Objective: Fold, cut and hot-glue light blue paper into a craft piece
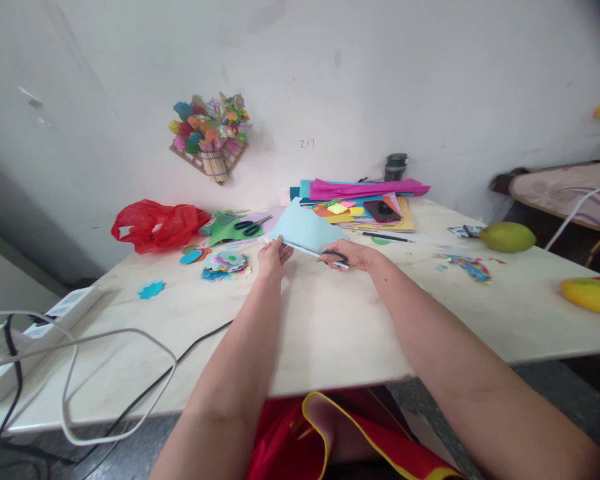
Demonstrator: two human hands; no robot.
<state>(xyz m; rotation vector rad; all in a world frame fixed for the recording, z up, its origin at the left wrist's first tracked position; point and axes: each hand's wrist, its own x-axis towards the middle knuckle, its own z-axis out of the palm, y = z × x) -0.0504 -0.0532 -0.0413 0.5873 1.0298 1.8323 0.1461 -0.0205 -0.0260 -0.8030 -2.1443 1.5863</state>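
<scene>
Your left hand (276,255) has a pinching grip on a pale-blue paper sheet (307,227) over the whitish desk (340,340); your right hand (355,255) closes around black-handled scissors (336,253) at its near edge. Cutting seems underway, calling for taut paper.

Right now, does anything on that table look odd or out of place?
Yes: on the table, at right, a green mango and a yellow mango seem odd company for coloured papers. Colourful scraps lie scattered nearby, and a white cable loops untidily over the front-left edge.
</scene>
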